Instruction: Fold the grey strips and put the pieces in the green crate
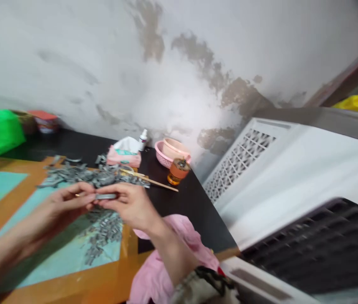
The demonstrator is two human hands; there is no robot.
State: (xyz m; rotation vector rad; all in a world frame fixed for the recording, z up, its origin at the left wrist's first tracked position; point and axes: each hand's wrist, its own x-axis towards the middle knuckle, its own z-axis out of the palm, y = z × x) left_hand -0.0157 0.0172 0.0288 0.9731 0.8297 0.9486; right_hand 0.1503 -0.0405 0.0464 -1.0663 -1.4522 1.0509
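Observation:
A small grey strip is held level between my two hands, above the work table. My right hand pinches it from the right with closed fingers. Closed at the strip's other end, the fingertips of my left hand meet it; a tiny gold-coloured bit shows by them. Behind the hands lies a heap of similar grey pieces. Below them, more small grey pieces are spread over a pale green sheet. The strip's exact kind is too blurred to tell.
Brown tape edges the sheet. Thin wooden sticks, a tissue pack, a small white bottle, pink baskets and an amber jar stand behind. A pink cloth lies under my right forearm. A white cabinet borders the right.

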